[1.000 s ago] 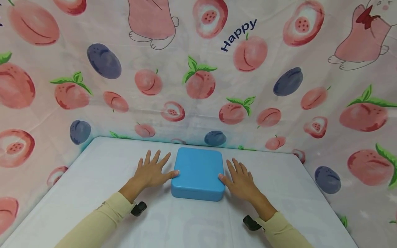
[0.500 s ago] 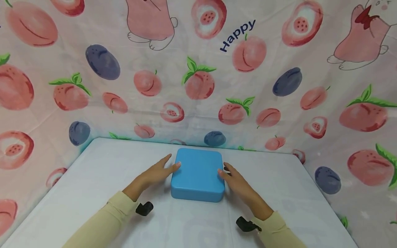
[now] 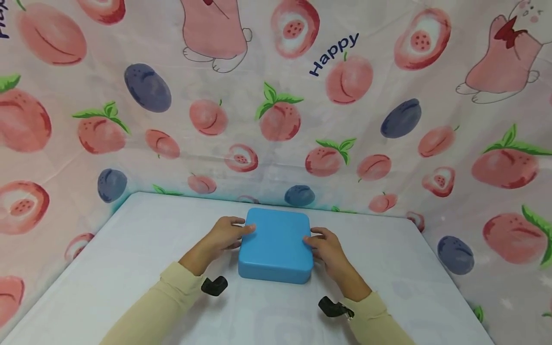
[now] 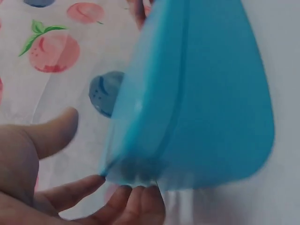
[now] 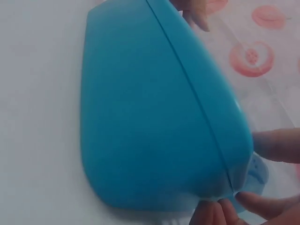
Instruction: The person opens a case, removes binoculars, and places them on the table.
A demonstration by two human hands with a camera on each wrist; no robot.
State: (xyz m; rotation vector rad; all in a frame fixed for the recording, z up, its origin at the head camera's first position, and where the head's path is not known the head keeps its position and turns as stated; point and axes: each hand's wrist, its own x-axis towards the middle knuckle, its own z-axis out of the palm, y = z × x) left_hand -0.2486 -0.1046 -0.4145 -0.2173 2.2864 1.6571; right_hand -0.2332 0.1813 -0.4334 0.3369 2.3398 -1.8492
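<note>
A blue lidded box (image 3: 276, 244) with rounded corners lies on the white table. A seam runs along its side, seen in both wrist views. My left hand (image 3: 226, 234) is at its left side. In the left wrist view the fingertips (image 4: 140, 194) touch the box near the seam, while the thumb (image 4: 58, 131) stands apart from it. On the right side my right hand (image 3: 329, 247) pinches the box edge. Its thumb (image 5: 276, 145) meets the lid's edge in the right wrist view, with the fingers (image 5: 213, 211) bent against the side below.
The white cloth-covered table (image 3: 151, 239) extends around the box. Behind and beside it hangs a pink curtain (image 3: 276, 96) printed with fruit and rabbits. A black wrist camera (image 3: 214, 286) sits below the left sleeve, another black wrist camera (image 3: 332, 306) below the right.
My spread fingers have drawn together and moved down along both sides of the box. Both wrists have turned and come inward. The box stays in about the same place.
</note>
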